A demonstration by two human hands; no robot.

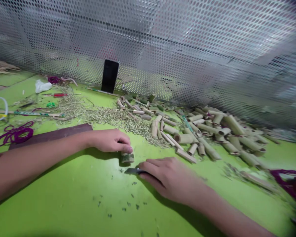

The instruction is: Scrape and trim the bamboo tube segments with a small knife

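In the middle of the green tabletop point(71, 197), my left hand point(111, 140) is closed on a short piece of bamboo point(127, 158), its fingers over the top. My right hand point(167, 177) grips a knife point(132, 171) with a dark, short blade pointing left. The blade lies just below the bamboo piece, apart from it; most of the handle is hidden in my fist. Small dark shavings point(137, 206) are scattered on the table in front of both hands.
Cut bamboo tubes point(209, 125) are heaped at the right, beside a band of pale shavings point(113, 117). A phone point(110, 76) leans on the perforated metal screen point(148, 42). Purple cord point(22, 133), a brown sheet point(51, 134) and a red-handled tool point(60, 95) lie left.
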